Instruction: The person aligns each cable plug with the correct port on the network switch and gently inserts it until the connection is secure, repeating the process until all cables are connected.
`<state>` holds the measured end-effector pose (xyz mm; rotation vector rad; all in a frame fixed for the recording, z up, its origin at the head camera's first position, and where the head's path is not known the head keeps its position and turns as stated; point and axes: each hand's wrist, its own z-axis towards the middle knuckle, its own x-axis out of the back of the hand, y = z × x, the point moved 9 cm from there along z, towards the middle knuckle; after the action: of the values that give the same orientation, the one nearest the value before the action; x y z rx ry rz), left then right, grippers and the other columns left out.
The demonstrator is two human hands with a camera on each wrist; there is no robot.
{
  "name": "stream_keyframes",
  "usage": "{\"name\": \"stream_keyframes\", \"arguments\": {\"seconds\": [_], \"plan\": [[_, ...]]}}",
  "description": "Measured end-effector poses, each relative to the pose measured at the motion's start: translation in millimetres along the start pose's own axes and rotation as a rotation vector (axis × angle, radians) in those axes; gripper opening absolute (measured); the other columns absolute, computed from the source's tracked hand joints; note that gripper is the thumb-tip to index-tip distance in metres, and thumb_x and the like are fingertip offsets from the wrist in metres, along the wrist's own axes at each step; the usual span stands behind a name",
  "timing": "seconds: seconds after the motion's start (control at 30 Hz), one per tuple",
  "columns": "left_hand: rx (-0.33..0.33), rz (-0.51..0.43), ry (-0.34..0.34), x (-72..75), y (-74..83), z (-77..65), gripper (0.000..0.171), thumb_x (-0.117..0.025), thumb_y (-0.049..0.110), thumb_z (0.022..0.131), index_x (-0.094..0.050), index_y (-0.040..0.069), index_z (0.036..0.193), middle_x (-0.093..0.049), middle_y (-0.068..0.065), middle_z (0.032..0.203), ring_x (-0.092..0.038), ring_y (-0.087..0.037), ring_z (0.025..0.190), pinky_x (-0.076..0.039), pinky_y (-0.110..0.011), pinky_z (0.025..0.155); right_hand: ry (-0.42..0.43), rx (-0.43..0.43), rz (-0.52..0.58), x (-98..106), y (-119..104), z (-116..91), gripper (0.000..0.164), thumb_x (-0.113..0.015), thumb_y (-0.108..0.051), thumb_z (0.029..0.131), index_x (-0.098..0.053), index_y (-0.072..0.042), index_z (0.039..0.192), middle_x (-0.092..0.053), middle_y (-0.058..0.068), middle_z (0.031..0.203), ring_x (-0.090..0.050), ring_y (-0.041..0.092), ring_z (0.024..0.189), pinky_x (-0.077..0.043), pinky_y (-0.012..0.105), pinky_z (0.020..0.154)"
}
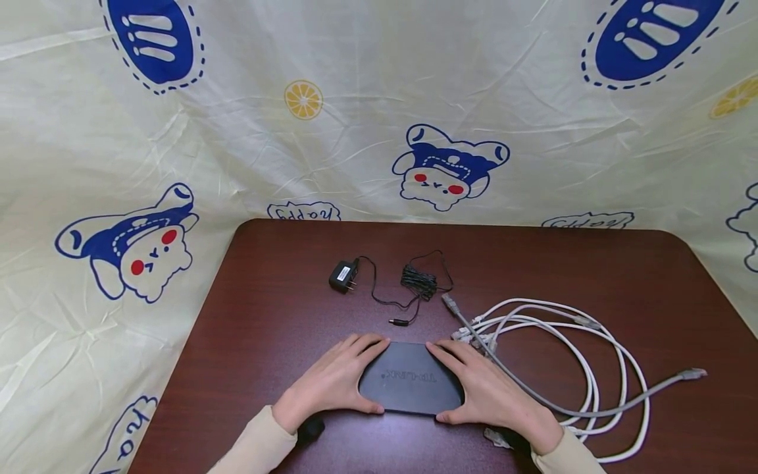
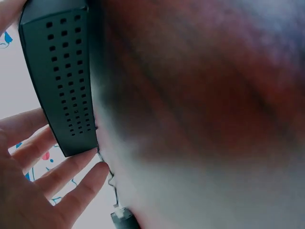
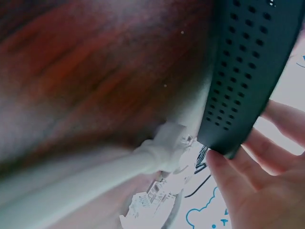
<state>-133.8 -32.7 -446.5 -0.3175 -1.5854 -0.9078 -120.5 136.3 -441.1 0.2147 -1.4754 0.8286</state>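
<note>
Left hand [image 1: 337, 375] and right hand [image 1: 488, 388] grip a dark TP-LINK box [image 1: 411, 388] at the table's [image 1: 254, 322] near middle.
Fingers spread, they pinch its ends, fingertips along the far edge, thumbs on the near; brown tabletop extends leftward, white cables [image 1: 585, 364] crowd the right. Its long axis runs hand to hand, lettering upside down to the wearer. A black adapter [image 1: 343, 276] lies beyond.

The right hand [image 3: 267, 181] holds a dark box [image 3: 238, 71], fingers against its lower corner, the side wall pierced by 3 columns of small holes. A white cable [image 3: 90, 181] — thick and blurred — runs in from the lower left to its plug, a clear connector [image 3: 147, 202] below it, black cord [image 3: 202, 160] just beside the box — all before a blurred reddish-brown tabletop [image 3: 95, 71] and blue-printed white cloth [image 3: 202, 205].
</note>
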Motion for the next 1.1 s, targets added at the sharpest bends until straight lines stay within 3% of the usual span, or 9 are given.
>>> {"name": "stream_keyframes", "arguments": {"seconds": [0.17, 0.4, 0.7, 0.9, 1.1], "plan": [[-0.012, -0.008, 0.044, 13.2, 1.0, -1.9, 0.1, -0.078, 0.057, 0.068, -0.039, 0.009, 0.146, -0.041, -0.005, 0.141, -0.042, -0.02, 0.122, -0.039, -0.039, 0.097, 0.064, 0.03, 0.014, 10, -4, 4, 0.105, -0.085, -0.049, 0.054, -0.045, -0.006, 0.142, -0.047, 0.012, 0.133, -0.045, 0.031, 0.121, -0.042, 0.05, 0.092], [-0.067, -0.047, 0.124, 36.2, 3.9, -2.2, 0.101, -0.081, 0.052, 0.067, -0.038, 0.006, 0.146, -0.037, -0.005, 0.144, -0.037, -0.02, 0.126, -0.037, -0.036, 0.1, 0.169, 0.068, 0.011, 29, -8, 7, 0.107, -0.085, -0.05, 0.052, -0.045, -0.008, 0.142, -0.044, 0.008, 0.135, -0.043, 0.025, 0.121, -0.048, 0.043, 0.08], [-0.119, -0.148, 0.177, 50.1, 7.1, -4.8, 0.099, -0.081, 0.045, 0.072, -0.031, 0.008, 0.149, -0.024, -0.006, 0.153, -0.029, -0.022, 0.134, -0.037, -0.039, 0.1, 0.26, 0.094, 0.02, 45, -11, 6, 0.106, -0.085, -0.049, 0.052, -0.046, -0.008, 0.141, -0.044, 0.007, 0.136, -0.043, 0.024, 0.118, -0.047, 0.047, 0.077], [-0.044, -0.269, 0.211, 53.2, 3.4, -6.5, 0.09, -0.077, 0.042, 0.079, -0.031, 0.013, 0.15, -0.01, -0.001, 0.158, -0.022, -0.021, 0.138, -0.038, -0.046, 0.098, 0.299, 0.1, 0.024, 53, -12, 5, 0.106, -0.084, -0.051, 0.053, -0.046, -0.008, 0.141, -0.044, 0.006, 0.135, -0.042, 0.022, 0.118, -0.047, 0.041, 0.079], [-0.006, -0.369, 0.32, 55.1, 3.1, -9.9, 0.082, -0.073, 0.036, 0.085, -0.028, 0.019, 0.152, -0.004, -0.003, 0.159, -0.019, -0.025, 0.141, -0.035, -0.051, 0.101, 0.319, 0.084, 0.031, 63, -13, 6, 0.104, -0.082, -0.055, 0.057, -0.045, -0.008, 0.142, -0.045, 0.007, 0.135, -0.042, 0.023, 0.119, -0.044, 0.042, 0.084]]}}
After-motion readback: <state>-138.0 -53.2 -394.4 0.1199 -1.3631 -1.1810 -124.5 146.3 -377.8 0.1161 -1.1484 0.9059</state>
